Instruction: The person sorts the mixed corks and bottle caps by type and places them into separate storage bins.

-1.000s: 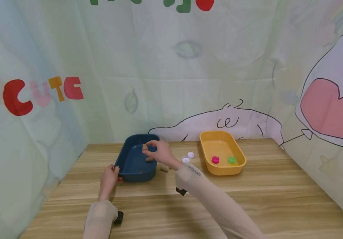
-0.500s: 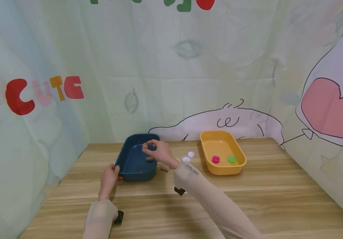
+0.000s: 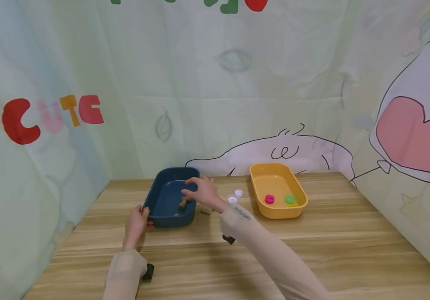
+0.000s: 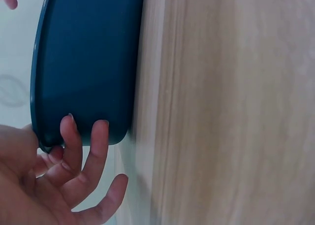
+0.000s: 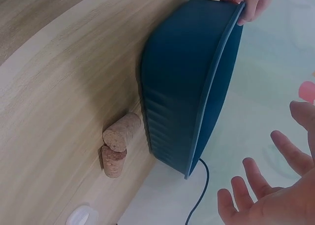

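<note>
Two loose corks (image 5: 118, 138) lay on the desk (image 3: 200, 266) just beside the blue tray (image 3: 164, 198), touching each other. Inside that tray, more corks (image 3: 183, 204) rested near its right wall. The left grip (image 3: 136, 225) was curled on the tray's near left corner, thumb at the rim and fingers against the outer wall. The right grip (image 3: 203, 192) hung over the tray's right side, fingers and thumb spread apart, holding nothing.

The likeliest mishap, I judged, was a low swing of the right grip catching the rim or knocking the loose corks, which lay close to that wall and, being round-sided, could have rolled. The white caps (image 3: 232, 200), near the sleeve, might have been brushed aside too. Because the left grip held only one corner, a hard press there could have tipped or turned the tray and shifted its corks.
</note>
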Available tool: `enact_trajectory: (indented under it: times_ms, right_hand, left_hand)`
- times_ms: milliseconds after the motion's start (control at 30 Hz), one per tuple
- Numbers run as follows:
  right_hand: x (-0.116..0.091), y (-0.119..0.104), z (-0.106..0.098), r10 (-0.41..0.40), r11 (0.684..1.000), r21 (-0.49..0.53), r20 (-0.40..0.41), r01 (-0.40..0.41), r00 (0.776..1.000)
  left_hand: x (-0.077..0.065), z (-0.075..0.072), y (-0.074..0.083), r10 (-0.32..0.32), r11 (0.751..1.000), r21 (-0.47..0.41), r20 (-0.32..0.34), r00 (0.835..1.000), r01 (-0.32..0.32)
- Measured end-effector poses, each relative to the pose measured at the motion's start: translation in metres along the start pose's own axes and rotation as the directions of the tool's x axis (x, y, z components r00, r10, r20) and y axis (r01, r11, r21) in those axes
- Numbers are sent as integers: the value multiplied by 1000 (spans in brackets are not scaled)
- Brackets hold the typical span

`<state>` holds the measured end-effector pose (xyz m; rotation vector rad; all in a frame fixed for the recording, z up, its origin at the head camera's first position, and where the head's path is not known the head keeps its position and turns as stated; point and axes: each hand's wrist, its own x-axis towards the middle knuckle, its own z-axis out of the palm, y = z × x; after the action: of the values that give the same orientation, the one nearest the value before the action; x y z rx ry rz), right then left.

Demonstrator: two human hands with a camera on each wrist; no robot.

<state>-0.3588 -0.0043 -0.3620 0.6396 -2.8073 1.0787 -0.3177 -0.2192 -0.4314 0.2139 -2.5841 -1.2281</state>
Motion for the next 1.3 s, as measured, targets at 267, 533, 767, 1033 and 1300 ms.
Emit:
enact_trajectory:
  times_ms: [267, 533, 767, 1033, 1300]
  right_hand:
    - [0, 0, -2, -3, 1000, -8, 8, 3, 1000]
    - [-3, 1, -4, -18, 998, -52, 1, 18, 1000]
    - [-4, 3, -3, -44, 994, -99, -9, 43, 999]
    - [-6, 5, -2, -78, 983, -169, 8, 78, 997]
    - [-10, 8, -2, -81, 971, -224, 37, 87, 996]
  left_hand:
    - [1, 0, -2, 3, 1000, -9, 1, 1000, -3]
    - [1, 0, -2, 4, 1000, 0, -6, 1000, -4]
    - [1, 0, -2, -2, 1000, -6, -2, 1000, 2]
    - [1, 0, -3, -17, 1000, -9, 13, 1000, 17]
    - [2, 1, -3, -17, 999, -32, 2, 1000, 17]
